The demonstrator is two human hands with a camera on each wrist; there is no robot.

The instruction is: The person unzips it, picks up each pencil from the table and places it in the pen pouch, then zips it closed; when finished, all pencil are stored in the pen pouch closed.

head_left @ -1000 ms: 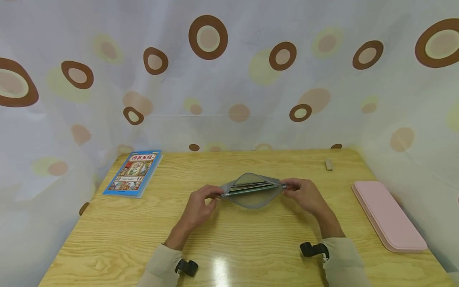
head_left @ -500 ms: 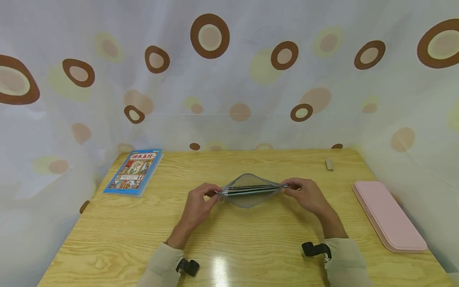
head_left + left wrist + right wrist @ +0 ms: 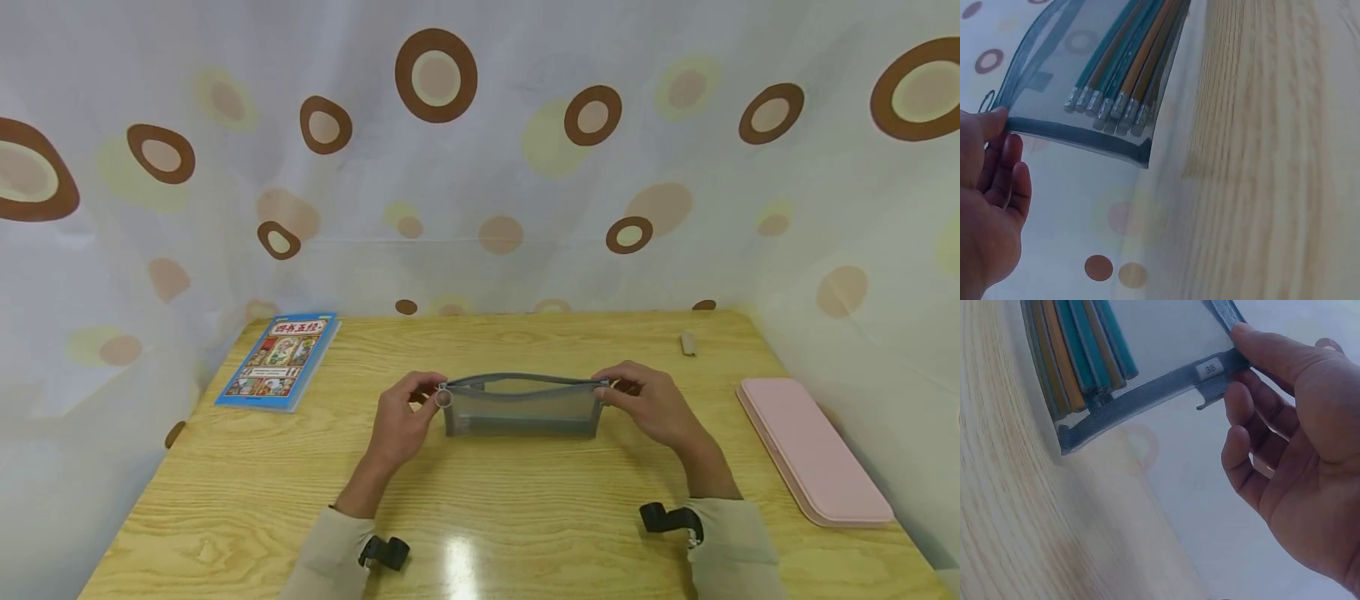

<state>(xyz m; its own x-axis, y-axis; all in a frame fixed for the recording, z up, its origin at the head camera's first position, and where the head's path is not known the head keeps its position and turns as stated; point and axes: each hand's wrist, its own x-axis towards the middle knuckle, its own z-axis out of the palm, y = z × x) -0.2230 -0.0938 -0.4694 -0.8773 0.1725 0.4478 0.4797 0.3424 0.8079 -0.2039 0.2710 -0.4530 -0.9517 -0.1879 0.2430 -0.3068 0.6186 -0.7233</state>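
Both hands hold a grey see-through mesh zip pouch upright by its two top corners, its mouth gaping. My left hand pinches the left corner between thumb and fingers, beside a small ring at the zip end. At the opposite corner my right hand pinches the edge, close to a small white tag. Inside, along the bottom, lie several pencils in teal, brown and orange; their eraser ends show in the left wrist view and their other ends in the right wrist view.
On the wooden table, a blue-edged book lies at the back left. A pink case rests at the right side, and a small beige block sits at the back right. A spotted curtain surrounds the table.
The pouch has tipped from showing its opening and pencils to showing its front side. Both hands have moved slightly apart, and the mouth looks narrower.
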